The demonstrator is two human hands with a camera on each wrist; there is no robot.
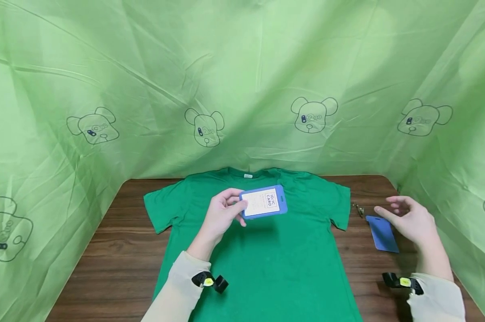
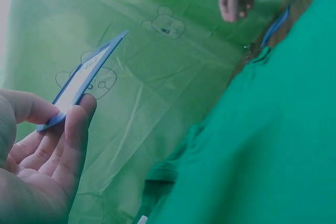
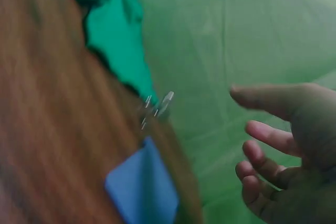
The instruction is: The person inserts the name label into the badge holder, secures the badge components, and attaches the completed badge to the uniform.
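My left hand (image 1: 224,212) pinches a blue ID card holder (image 1: 283,199) by its near end, thumb on the white card face printed "ID/IC CARD". The holder is held up over the upper part of a green T-shirt (image 1: 291,259) that lies spread out. In the left wrist view the card holder (image 2: 108,45) shows nearly edge-on. My right hand (image 1: 413,223) hovers at the right with loosely bent fingers and nothing in them. Beneath and left of it, a flat blue piece (image 1: 382,235) lies on the table. Small metal pins or clips (image 1: 360,210) lie just beyond that piece.
The brown wooden table (image 1: 117,259) shows on both sides of the shirt. Green cloth (image 1: 242,80) with bear-head drawings hangs behind and at the sides. The right sleeve of the shirt (image 1: 341,203) reaches close to the small metal parts.
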